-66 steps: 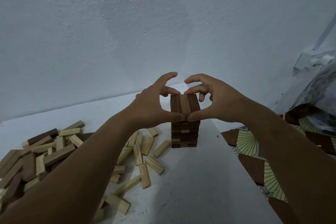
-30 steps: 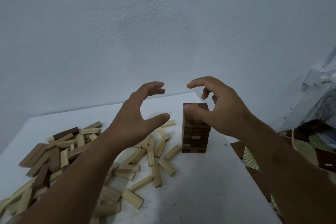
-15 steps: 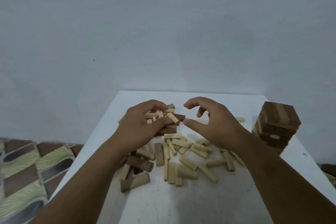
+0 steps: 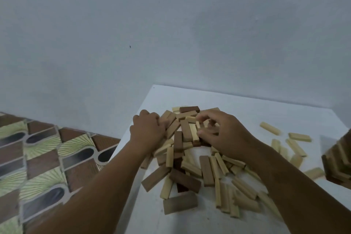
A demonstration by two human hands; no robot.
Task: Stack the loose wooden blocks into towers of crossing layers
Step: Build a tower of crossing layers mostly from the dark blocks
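A heap of loose wooden blocks (image 4: 185,135), light and dark, lies on the white table (image 4: 247,106). My left hand (image 4: 147,130) is at the heap's left side, with its fingers curled down onto blocks there. My right hand (image 4: 226,135) is on the heap's right side; its thumb and fingers pinch light blocks (image 4: 195,133) near the middle. The finished tower (image 4: 337,159) of crossing layers shows only in part, cut off by the right edge of the view. More blocks are hidden under both hands.
Scattered light blocks (image 4: 269,128) lie between the heap and the tower, and more lie near the front (image 4: 241,192). The table's left edge (image 4: 133,125) drops to a patterned tiled floor (image 4: 47,157). A pale wall (image 4: 171,34) stands right behind the table.
Both hands left the tower and moved left into the loose heap. The view swung left, so the tower now sits at the right edge. My hands have closed onto blocks.
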